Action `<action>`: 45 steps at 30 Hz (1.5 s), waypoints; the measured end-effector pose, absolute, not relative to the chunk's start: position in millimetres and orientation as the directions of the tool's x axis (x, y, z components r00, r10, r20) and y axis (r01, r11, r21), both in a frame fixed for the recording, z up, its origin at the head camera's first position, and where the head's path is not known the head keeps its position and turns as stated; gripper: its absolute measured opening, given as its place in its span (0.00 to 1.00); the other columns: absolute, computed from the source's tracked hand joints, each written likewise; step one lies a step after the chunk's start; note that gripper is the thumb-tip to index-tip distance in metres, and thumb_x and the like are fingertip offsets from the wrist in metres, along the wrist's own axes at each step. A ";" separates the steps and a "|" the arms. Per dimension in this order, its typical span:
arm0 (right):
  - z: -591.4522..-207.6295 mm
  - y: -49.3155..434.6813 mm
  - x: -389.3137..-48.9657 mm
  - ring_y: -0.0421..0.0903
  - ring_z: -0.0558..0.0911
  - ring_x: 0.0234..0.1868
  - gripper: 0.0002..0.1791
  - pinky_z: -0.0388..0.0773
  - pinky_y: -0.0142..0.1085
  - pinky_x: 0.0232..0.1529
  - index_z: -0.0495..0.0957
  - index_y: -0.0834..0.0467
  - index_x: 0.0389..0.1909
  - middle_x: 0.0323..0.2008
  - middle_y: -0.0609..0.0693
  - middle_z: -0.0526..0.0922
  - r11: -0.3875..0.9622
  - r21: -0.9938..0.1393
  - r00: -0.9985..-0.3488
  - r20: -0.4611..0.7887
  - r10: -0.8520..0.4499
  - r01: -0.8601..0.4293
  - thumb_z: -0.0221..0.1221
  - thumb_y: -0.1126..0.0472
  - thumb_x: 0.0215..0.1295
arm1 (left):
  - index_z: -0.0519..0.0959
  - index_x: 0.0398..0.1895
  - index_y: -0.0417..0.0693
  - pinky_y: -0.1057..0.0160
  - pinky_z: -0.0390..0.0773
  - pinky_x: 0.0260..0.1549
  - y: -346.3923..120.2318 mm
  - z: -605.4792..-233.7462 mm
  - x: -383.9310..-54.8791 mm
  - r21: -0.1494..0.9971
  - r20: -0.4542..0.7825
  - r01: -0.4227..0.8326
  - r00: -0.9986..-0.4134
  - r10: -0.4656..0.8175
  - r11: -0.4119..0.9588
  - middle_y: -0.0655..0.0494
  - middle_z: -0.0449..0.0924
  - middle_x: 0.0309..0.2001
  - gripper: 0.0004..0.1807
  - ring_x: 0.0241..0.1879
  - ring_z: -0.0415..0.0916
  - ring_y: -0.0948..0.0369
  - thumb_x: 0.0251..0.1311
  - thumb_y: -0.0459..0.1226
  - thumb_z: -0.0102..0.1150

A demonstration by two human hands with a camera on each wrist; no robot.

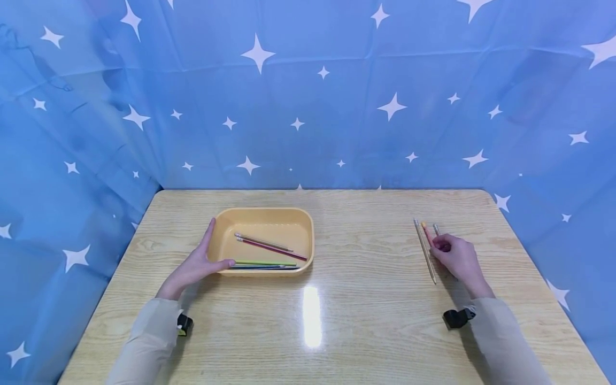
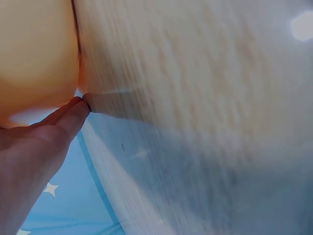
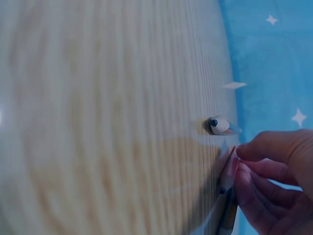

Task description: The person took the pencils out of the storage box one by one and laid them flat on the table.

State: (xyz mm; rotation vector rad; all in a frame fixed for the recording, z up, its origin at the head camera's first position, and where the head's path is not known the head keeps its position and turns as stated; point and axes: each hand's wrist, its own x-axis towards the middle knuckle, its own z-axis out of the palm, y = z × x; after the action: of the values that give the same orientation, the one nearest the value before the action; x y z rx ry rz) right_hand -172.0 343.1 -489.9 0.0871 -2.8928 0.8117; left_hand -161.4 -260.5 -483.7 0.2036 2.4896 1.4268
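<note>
My left hand (image 1: 202,263) rests against the left end of a yellow plastic tray (image 1: 309,235), its thumb at the front rim and its straight fingers along the left side. Inside the tray lie several pencils, among them a dark red pencil (image 1: 274,248) and a lime green pencil (image 1: 269,262). At the table's right, my right hand (image 1: 459,262) pinches a red pencil (image 1: 426,233) between thumb and fingers; its tip shows in the right wrist view. A gold-coloured pencil (image 1: 424,251) lies just left of it. Another pencil (image 1: 436,229) is mostly hidden behind the hand.
The light wood table (image 1: 356,315) carries a bright light reflection near its front middle. A blue curtain (image 1: 317,96) with white stars hangs behind it and at both sides. Small black wrist devices sit at both sleeves.
</note>
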 end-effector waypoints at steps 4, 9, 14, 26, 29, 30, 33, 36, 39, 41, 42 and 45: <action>-489.7 342.6 -171.4 0.51 0.79 0.31 0.10 0.73 0.35 0.29 0.80 0.70 0.39 0.32 0.59 0.82 0.850 -0.519 -0.990 0.140 -0.016 -0.087 0.63 0.68 0.60 | 0.23 0.76 0.56 0.36 0.41 0.65 -260.4 -484.4 -161.5 0.864 -0.162 -0.018 -0.956 0.244 0.504 0.42 0.25 0.76 0.65 0.72 0.33 0.39 0.55 0.43 0.69; -489.4 341.4 -170.5 0.51 0.80 0.32 0.09 0.73 0.31 0.28 0.80 0.70 0.39 0.32 0.59 0.83 0.842 -0.532 -0.988 0.155 -0.011 -0.093 0.63 0.67 0.61 | 0.23 0.76 0.57 0.36 0.41 0.65 -260.8 -484.6 -161.4 0.866 -0.162 -0.019 -0.956 0.244 0.500 0.42 0.26 0.76 0.65 0.72 0.34 0.39 0.55 0.44 0.69; -488.9 339.3 -168.2 0.51 0.80 0.31 0.09 0.72 0.27 0.27 0.81 0.70 0.39 0.31 0.59 0.83 0.817 -0.563 -0.983 0.184 -0.023 -0.125 0.63 0.68 0.61 | 0.24 0.76 0.57 0.37 0.42 0.66 -261.4 -485.3 -161.6 0.867 -0.154 -0.011 -0.957 0.247 0.498 0.43 0.26 0.76 0.65 0.72 0.34 0.40 0.55 0.44 0.70; -480.5 328.7 -163.0 0.36 0.77 0.30 0.10 0.72 0.24 0.27 0.80 0.69 0.42 0.32 0.59 0.83 0.772 -0.619 -0.980 0.199 -0.026 -0.146 0.62 0.67 0.63 | 0.24 0.76 0.57 0.38 0.42 0.66 -261.6 -484.8 -161.2 0.873 -0.150 -0.009 -0.956 0.252 0.487 0.44 0.25 0.76 0.65 0.72 0.34 0.40 0.54 0.44 0.70; -478.9 321.9 -162.0 0.40 0.78 0.31 0.10 0.73 0.25 0.27 0.80 0.70 0.42 0.32 0.59 0.83 0.751 -0.642 -0.982 0.187 -0.039 -0.152 0.62 0.67 0.63 | 0.24 0.76 0.57 0.37 0.42 0.66 -261.6 -484.4 -161.1 0.873 -0.148 -0.006 -0.956 0.254 0.487 0.44 0.24 0.76 0.65 0.72 0.33 0.40 0.54 0.43 0.70; -478.8 319.4 -161.7 0.42 0.79 0.32 0.10 0.73 0.25 0.27 0.80 0.70 0.43 0.33 0.59 0.83 0.745 -0.649 -0.982 0.183 -0.045 -0.155 0.61 0.67 0.63 | 0.24 0.76 0.57 0.37 0.42 0.66 -261.5 -484.3 -161.2 0.873 -0.148 -0.005 -0.956 0.255 0.487 0.44 0.24 0.76 0.65 0.72 0.33 0.40 0.54 0.43 0.70; -479.1 311.0 -161.1 0.42 0.78 0.33 0.11 0.73 0.26 0.27 0.80 0.69 0.44 0.34 0.58 0.83 0.731 -0.663 -0.984 0.170 -0.059 -0.158 0.61 0.67 0.64 | 0.24 0.76 0.57 0.37 0.42 0.66 -261.4 -484.2 -161.2 0.873 -0.148 -0.005 -0.956 0.254 0.487 0.45 0.24 0.76 0.65 0.72 0.33 0.40 0.54 0.44 0.70; -480.1 301.5 -161.2 0.39 0.78 0.32 0.10 0.73 0.27 0.27 0.80 0.69 0.44 0.35 0.59 0.83 0.711 -0.683 -0.983 0.169 -0.072 -0.169 0.60 0.68 0.64 | 0.24 0.76 0.57 0.38 0.42 0.66 -260.9 -484.7 -161.6 0.875 -0.148 -0.007 -0.956 0.255 0.483 0.44 0.25 0.76 0.65 0.72 0.34 0.40 0.54 0.44 0.70; -481.5 291.4 -162.8 0.38 0.78 0.31 0.10 0.74 0.27 0.26 0.80 0.69 0.44 0.34 0.59 0.83 0.672 -0.718 -0.982 0.168 -0.085 -0.181 0.60 0.68 0.64 | 0.24 0.76 0.56 0.38 0.42 0.66 -260.7 -484.9 -161.8 0.877 -0.149 -0.008 -0.955 0.256 0.480 0.44 0.25 0.76 0.65 0.72 0.34 0.40 0.54 0.44 0.70; -482.8 284.5 -164.8 0.39 0.79 0.30 0.10 0.74 0.28 0.26 0.81 0.69 0.44 0.33 0.58 0.82 0.648 -0.736 -0.980 0.175 -0.097 -0.196 0.60 0.68 0.64 | 0.24 0.76 0.56 0.38 0.43 0.66 -261.0 -485.0 -161.9 0.877 -0.152 -0.011 -0.955 0.256 0.480 0.44 0.25 0.76 0.66 0.72 0.34 0.40 0.54 0.44 0.70; -483.8 281.8 -166.0 0.40 0.79 0.30 0.10 0.74 0.28 0.25 0.81 0.69 0.44 0.33 0.58 0.82 0.631 -0.749 -0.979 0.174 -0.106 -0.202 0.60 0.68 0.64 | 0.24 0.76 0.56 0.38 0.42 0.66 -261.1 -484.9 -161.9 0.878 -0.153 -0.012 -0.955 0.255 0.479 0.44 0.25 0.76 0.65 0.72 0.34 0.40 0.54 0.44 0.70; -486.7 273.4 -169.5 0.42 0.80 0.30 0.10 0.76 0.29 0.26 0.81 0.68 0.44 0.32 0.58 0.83 0.593 -0.773 -0.975 0.178 -0.135 -0.223 0.60 0.68 0.64 | 0.24 0.76 0.56 0.37 0.42 0.66 -261.4 -484.7 -162.0 0.879 -0.150 -0.012 -0.955 0.254 0.476 0.43 0.24 0.76 0.65 0.72 0.33 0.39 0.54 0.44 0.70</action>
State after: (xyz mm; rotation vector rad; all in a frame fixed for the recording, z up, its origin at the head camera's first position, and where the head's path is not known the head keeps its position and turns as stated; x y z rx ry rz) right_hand -169.5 273.4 -486.7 0.3058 -2.7136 1.3386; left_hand -162.0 -261.4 -484.7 0.2071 2.4652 1.4719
